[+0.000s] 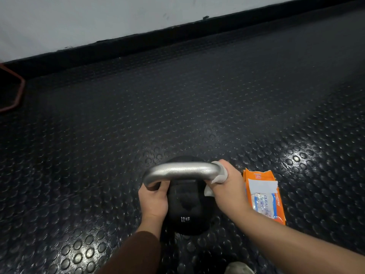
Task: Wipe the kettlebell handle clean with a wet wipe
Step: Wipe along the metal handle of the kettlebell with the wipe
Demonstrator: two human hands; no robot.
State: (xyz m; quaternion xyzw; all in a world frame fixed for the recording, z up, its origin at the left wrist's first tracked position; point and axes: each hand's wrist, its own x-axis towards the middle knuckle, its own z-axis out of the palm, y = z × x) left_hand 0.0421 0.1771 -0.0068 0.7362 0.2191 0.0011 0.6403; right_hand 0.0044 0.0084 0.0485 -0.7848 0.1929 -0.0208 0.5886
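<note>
1. On the studded floor (177, 95), 6 o'clock in view: kettlebell (185, 212) upright, handle (181, 172) axis 9–3 o'clock.
2. At the 3 o'clock bend: right hand (227, 188) curled round it, wet wipe (221, 176) under its fingers; bare metal lies toward 9 o'clock.
3. At the 9 o'clock leg: left hand (153, 202) grips.

Open studded floor (177, 105) beyond the kettlebell (186, 210); orange wipe pack (263, 194) lies just right, red-edged object (13, 91) far left.

Studded black rubber floor (177, 105) bears the 12 kg kettlebell (187, 224) between our left hand (153, 200) and right hand (227, 188). An orange wet-wipe pack (264, 196) lies just right of the right hand, and a red-edged object (13, 91) far left of the left.
</note>
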